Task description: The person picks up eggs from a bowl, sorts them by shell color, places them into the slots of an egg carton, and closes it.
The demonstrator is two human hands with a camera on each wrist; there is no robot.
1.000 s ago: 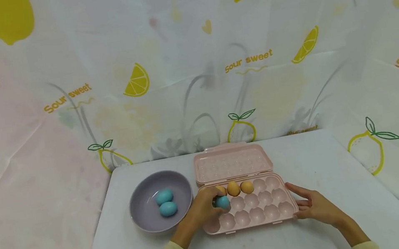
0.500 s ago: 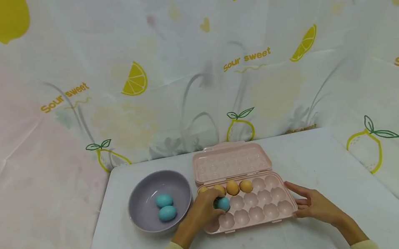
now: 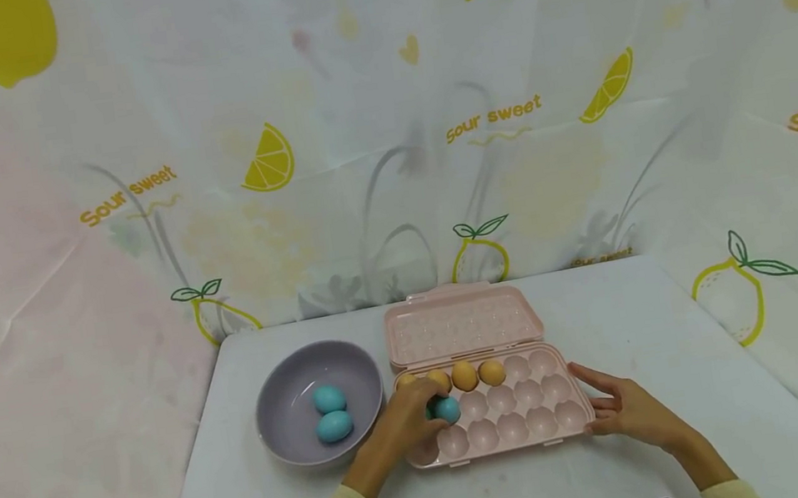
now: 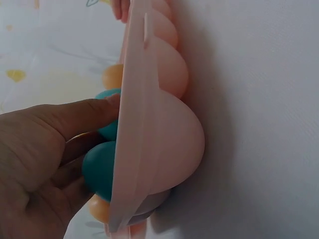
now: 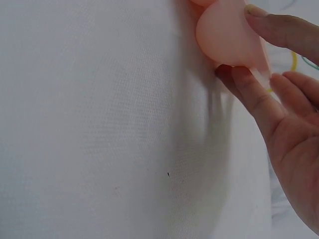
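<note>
A pink egg carton (image 3: 529,449) lies with its lid (image 3: 465,326) folded back. My left hand (image 3: 408,418) pinches a blue egg (image 3: 448,410) at the second row, towards the left end. In the left wrist view, the thumb lies over that egg, and another blue egg (image 4: 99,169) sits beside it, nearer the camera. Several orange eggs (image 3: 464,376) fill the left part of the back row, some partly hidden by the hand. My right hand (image 3: 636,415) holds the carton's right end, thumb at the rim (image 5: 256,37) and fingers against the side and underneath.
A grey-purple bowl (image 3: 281,445) stands left of the carton with two blue eggs (image 3: 334,427) in it. Both rest on a white table (image 3: 552,490). A lemon-print cloth (image 3: 367,118) hangs behind the table.
The blue egg in my left hand has settled slightly lower at the carton. The two blue eggs in the bowl have shifted a little. My right hand keeps its hold.
</note>
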